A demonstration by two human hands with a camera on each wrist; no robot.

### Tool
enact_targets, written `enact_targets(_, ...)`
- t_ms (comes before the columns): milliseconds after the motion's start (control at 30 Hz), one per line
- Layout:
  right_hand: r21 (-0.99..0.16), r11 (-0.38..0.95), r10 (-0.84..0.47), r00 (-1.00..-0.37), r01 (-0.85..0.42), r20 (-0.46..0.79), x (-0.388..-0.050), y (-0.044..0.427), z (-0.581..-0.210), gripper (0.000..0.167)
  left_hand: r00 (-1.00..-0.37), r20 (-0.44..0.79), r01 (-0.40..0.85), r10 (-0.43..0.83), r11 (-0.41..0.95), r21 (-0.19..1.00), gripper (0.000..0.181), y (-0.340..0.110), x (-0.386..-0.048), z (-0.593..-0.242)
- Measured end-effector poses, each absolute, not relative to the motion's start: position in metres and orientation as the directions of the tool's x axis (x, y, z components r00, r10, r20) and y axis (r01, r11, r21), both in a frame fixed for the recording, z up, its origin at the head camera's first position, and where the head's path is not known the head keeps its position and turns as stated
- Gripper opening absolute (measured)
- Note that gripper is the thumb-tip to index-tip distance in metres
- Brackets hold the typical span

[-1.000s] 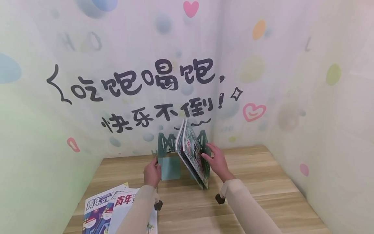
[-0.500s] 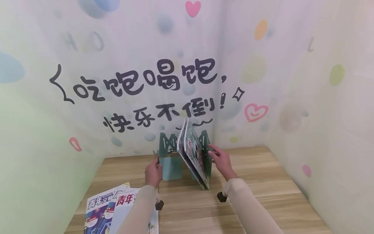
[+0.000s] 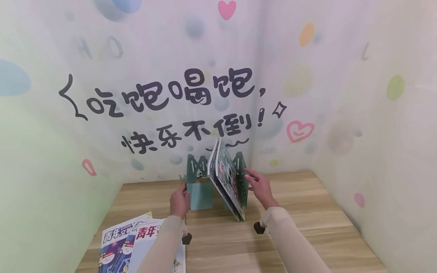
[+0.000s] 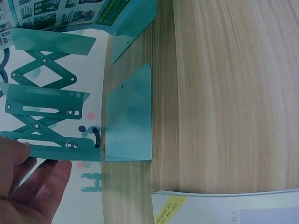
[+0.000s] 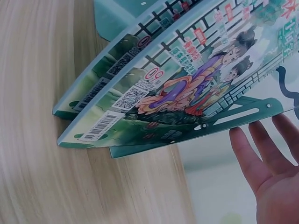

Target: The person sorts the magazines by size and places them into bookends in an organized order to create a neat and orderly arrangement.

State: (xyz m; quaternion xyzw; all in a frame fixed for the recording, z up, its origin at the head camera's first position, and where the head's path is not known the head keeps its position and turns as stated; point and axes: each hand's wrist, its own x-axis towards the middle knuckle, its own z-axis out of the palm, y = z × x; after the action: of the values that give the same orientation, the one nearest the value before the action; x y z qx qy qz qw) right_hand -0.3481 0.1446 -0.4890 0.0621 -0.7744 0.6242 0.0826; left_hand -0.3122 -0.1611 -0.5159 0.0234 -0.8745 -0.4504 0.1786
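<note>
A green expandable metal bookend (image 3: pixel 200 195) stands near the back of the table, its crossed links visible in the left wrist view. Two thin magazines (image 3: pixel 229 182) lean inside its right part. My left hand (image 3: pixel 179 201) pinches the bookend's left end plate (image 4: pixel 56 151) between thumb and fingers; in the left wrist view the hand (image 4: pixel 35 184) is at the lower left. My right hand (image 3: pixel 262 189) has its extended fingertips against the outer face of the right end plate (image 3: pixel 243 182). In the right wrist view, the fingers (image 5: pixel 250 161) touch that plate's edge.
Overlapping magazines (image 3: pixel 114 246) lie flat at the table's front left, partly behind the left sleeve. A printed curtain wall (image 3: pixel 164 45) rises behind the wooden table (image 3: pixel 307 204), with more walls at both sides.
My right hand has moved slightly right, from beside the magazines' cover to the right end plate's outer side. The left hand keeps its hold; the view has shifted slightly.
</note>
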Motion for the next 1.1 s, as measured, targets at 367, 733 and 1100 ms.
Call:
enact_targets(367, -0.956, 0.212, -0.041, -0.979, -0.202, 0.197, -0.3515, 0.1488, -0.4924, 0.042, -0.941, 0.268, 0.099, -0.207, 0.588, 0.803, 0.044, -0.1616, -0.3141, -0.5185)
enact_targets(733, -0.958, 0.207, -0.038, -0.980, -0.197, 0.193, -0.3499, 0.1481, -0.4896, 0.041, -0.945, 0.268, 0.114, -0.188, 0.576, 0.809, 0.045, -0.1651, -0.3162, -0.5185)
enact_targets(1100, -0.957, 0.214, -0.021, -0.981, -0.195, 0.195, -0.3495, 0.1473, -0.4909, 0.039, -0.949, 0.234, 0.080, -0.212, 0.556, 0.827, 0.047, -0.1617, -0.3131, -0.5126)
